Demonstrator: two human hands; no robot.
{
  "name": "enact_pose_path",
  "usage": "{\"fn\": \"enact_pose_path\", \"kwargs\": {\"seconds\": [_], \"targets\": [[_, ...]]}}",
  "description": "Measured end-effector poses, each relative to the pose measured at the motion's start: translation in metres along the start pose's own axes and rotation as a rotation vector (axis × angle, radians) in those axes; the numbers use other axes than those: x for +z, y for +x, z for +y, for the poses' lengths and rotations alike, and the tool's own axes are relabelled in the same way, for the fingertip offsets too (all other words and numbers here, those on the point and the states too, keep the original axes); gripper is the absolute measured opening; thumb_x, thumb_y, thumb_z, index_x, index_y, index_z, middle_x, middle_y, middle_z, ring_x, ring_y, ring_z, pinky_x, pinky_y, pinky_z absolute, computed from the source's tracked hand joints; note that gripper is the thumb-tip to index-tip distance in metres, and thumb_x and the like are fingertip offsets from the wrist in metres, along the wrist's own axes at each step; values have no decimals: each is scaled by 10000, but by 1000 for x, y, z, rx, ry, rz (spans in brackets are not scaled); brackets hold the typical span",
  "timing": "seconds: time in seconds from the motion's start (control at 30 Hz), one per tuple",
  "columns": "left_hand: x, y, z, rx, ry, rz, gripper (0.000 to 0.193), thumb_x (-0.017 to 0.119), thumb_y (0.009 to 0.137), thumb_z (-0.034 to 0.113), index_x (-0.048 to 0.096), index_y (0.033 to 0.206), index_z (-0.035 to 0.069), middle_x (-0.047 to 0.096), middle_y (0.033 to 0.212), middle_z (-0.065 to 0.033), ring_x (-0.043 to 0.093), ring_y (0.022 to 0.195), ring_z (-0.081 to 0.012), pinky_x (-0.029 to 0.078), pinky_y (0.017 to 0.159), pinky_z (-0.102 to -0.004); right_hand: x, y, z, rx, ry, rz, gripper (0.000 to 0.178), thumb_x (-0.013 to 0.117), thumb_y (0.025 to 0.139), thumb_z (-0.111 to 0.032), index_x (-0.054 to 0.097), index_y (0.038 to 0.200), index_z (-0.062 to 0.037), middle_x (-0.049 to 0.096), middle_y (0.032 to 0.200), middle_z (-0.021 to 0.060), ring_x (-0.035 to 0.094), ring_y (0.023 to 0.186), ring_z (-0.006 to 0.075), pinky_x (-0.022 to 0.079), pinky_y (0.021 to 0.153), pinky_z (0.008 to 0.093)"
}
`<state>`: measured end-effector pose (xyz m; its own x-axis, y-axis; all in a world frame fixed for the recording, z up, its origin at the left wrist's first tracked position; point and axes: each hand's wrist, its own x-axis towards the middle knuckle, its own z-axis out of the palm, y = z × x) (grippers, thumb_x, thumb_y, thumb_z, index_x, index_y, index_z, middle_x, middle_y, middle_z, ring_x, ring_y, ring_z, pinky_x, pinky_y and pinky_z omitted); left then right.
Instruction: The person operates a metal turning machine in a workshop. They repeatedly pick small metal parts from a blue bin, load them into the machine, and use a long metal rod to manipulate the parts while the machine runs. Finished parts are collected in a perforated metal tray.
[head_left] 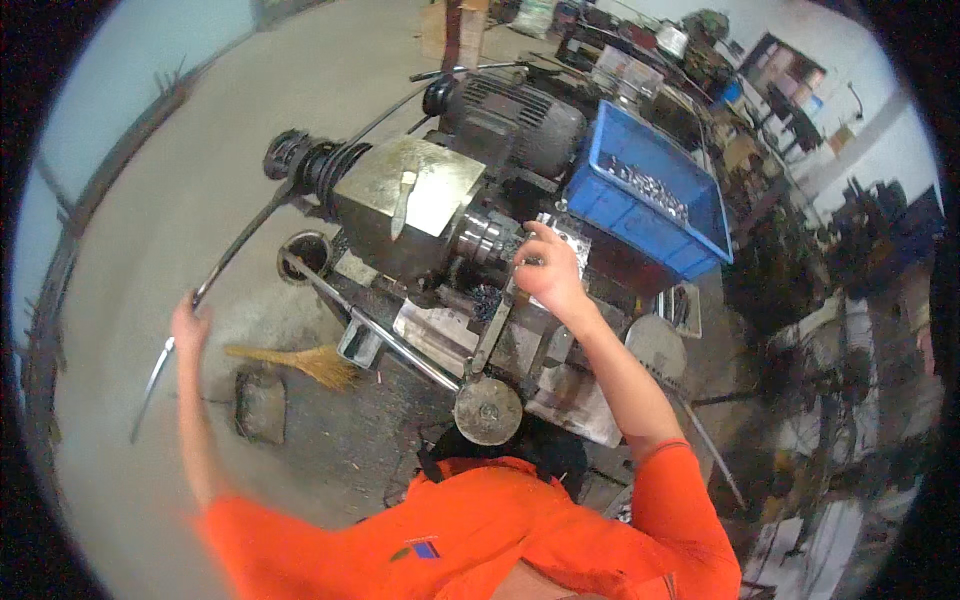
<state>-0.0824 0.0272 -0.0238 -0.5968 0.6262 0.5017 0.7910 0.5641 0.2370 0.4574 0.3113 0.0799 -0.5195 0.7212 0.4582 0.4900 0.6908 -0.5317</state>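
Out to the left, my left hand (188, 322) is closed around a long metal rod (240, 243). The rod slants up to the dark pulley end of a small lathe, and a thin bright length of it sticks out below my fist. My right hand (550, 272) is at the machine's spindle (485, 238), beside the bright metal tool block (570, 245). Its fingers are curled with the thumb close to them; whatever lies between them is too small or hidden to make out. A brush (402, 208) with a pale tip lies on the flat metal headstock cover (440, 170).
Behind the spindle stand a ribbed motor (520, 120) and a blue crate (650, 225) holding small shiny metal parts. A slanting bar (385, 340) and round handwheel (488, 410) are close to my body. On the floor lie a straw broom (300, 362) and a dark tray (260, 405).
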Motion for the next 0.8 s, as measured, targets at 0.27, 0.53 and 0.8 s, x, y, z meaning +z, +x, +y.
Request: {"fn": "enact_pose_path", "kwargs": {"seconds": [0.27, 0.53, 0.8], "targets": [[145, -144, 166, 5, -201, -761, 492, 666, 722, 345, 570, 1065, 6, 618, 978, -208, 587, 925, -368, 471, 772, -425, -130, -158, 47, 207, -234, 198, 178, 591, 567, -77, 642, 733, -36, 594, 1110, 190, 591, 993, 329, 469, 831, 343], [145, -91, 191, 619, 457, -847, 287, 634, 740, 292, 611, 1014, 210, 649, 921, -83, 632, 857, -243, 512, 666, -382, -213, -297, 90, 692, -440, 215, 266, 618, 561, -133, 674, 801, -32, 605, 1077, 195, 585, 986, 337, 442, 869, 338], [137, -60, 129, 3, -475, -694, 391, 604, 808, 382, 598, 1004, 44, 647, 784, -150, 634, 620, -242, 503, 529, -344, -270, -475, 184, 1168, -902, -6, 399, 679, 622, -221, 631, 975, -41, 638, 870, 184, 612, 815, 342, 489, 718, 419]]}}
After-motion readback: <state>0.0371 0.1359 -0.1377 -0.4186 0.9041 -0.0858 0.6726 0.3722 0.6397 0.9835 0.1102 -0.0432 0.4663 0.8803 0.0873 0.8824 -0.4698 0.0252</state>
